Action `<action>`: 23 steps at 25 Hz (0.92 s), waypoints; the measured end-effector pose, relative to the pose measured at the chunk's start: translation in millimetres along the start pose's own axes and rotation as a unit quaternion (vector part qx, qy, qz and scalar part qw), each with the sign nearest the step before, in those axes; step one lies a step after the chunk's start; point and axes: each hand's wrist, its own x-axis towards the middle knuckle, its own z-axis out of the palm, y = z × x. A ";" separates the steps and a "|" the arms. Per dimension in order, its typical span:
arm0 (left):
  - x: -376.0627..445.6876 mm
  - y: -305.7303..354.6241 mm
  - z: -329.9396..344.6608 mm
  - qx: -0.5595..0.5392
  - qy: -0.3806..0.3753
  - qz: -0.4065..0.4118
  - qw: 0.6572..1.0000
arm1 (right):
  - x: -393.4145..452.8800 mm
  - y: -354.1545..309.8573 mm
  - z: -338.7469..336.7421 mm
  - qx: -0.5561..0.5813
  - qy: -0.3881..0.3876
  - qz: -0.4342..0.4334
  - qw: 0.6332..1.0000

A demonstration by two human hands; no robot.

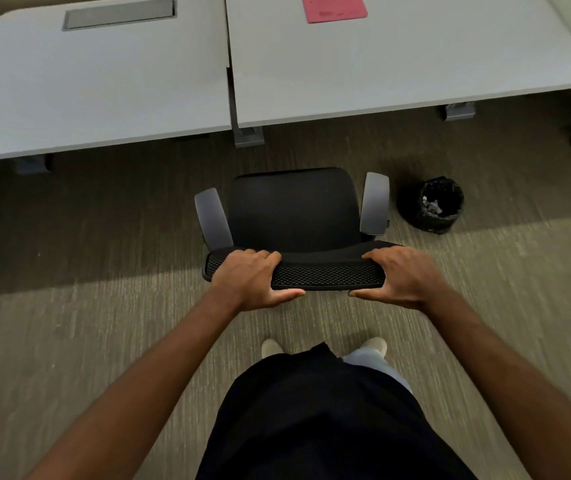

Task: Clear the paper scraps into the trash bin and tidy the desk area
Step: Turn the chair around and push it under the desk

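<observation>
We stand behind the office chair (pixel 294 209) with both arms stretched forward. Our left hand (pixel 252 275) and right hand (pixel 398 275) each clasp the top of its mesh backrest (pixel 325 275), fingers curled over the far edge and thumbs along the near one. The trash bin (pixel 431 206) sits on the carpet just right of the chair, pale scraps inside. A pink paper (pixel 334 8) lies on the desk (pixel 398 71); its writing is unreadable.

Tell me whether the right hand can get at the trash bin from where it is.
Probably yes. The right hand grips the chair backrest; the trash bin stands on open carpet beside the chair's armrest, nothing between, though a stoop seems needed.
</observation>
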 end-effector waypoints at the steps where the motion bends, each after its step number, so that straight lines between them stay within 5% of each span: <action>1: 6.8 4.1 -0.8 -0.002 0.001 -0.003 1.000 | 2.2 8.1 -2.2 0.001 -0.002 -0.003 1.000; 23: 213.4 49.6 -16.1 0.016 0.082 -0.096 0.992 | 134.4 217.2 -45.4 -0.040 0.024 -0.065 0.997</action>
